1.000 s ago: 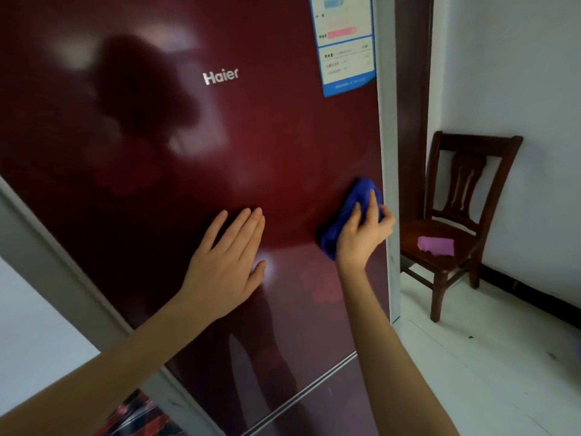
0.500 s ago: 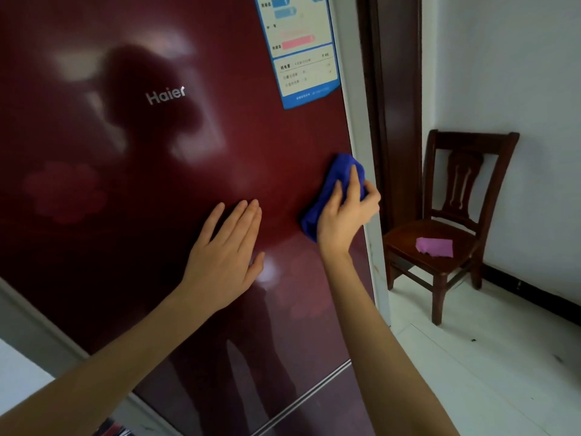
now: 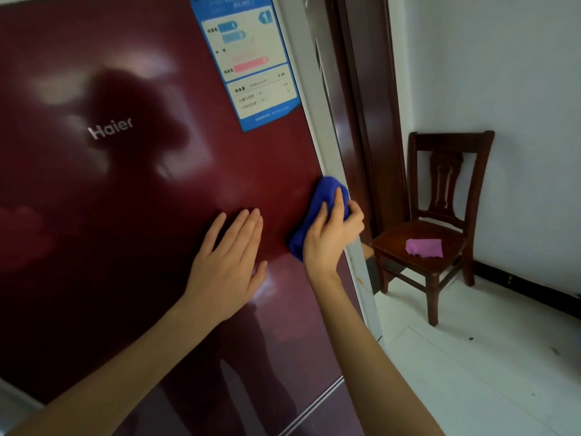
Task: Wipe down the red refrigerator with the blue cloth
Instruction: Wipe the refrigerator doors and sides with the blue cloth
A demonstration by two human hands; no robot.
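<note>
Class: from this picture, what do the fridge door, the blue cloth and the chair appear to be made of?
Fridge door: glossy red glass or lacquered metal; it mirrors the person. Blue cloth: soft fabric, bunched under the right hand. Chair: dark varnished wood, with sheen.

Right hand (image 3: pixel 330 237) presses blue cloth (image 3: pixel 317 209) on red refrigerator (image 3: pixel 141 215).

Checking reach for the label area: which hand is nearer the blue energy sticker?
Right. The right hand, pressing the blue cloth on the door, sits below the sticker; the left hand lies flat, lower and further left.
</note>
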